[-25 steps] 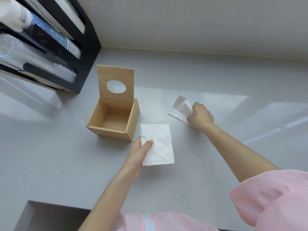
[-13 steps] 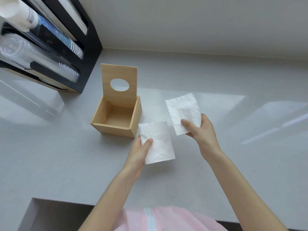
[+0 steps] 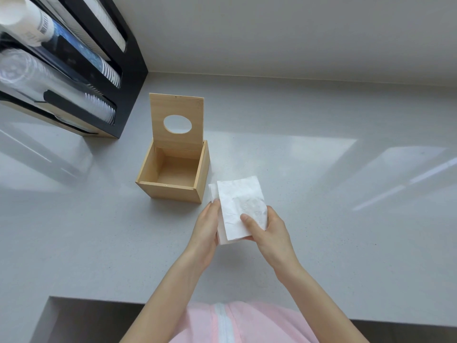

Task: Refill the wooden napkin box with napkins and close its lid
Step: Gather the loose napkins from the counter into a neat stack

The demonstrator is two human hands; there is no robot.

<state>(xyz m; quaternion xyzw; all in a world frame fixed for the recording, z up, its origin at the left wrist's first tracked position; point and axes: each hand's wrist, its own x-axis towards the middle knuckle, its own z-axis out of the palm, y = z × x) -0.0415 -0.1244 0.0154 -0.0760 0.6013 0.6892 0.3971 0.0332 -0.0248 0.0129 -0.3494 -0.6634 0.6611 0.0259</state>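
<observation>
Napkins [image 3: 241, 206]: two, between two hands [image 3: 269, 233].

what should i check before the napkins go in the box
1. Lid up and out of the way: ok, it stands upright at the back.
2. Box empty inside: ok, bare wood shows.
3. Napkins stacked together: not ok, the lower one sticks out on the left.
4. Both hands holding them: ok, left hand and right hand grip the lower part.
5. Napkins fit the opening: cannot tell.
6. Path to the box clear: ok, only bare counter between.
</observation>
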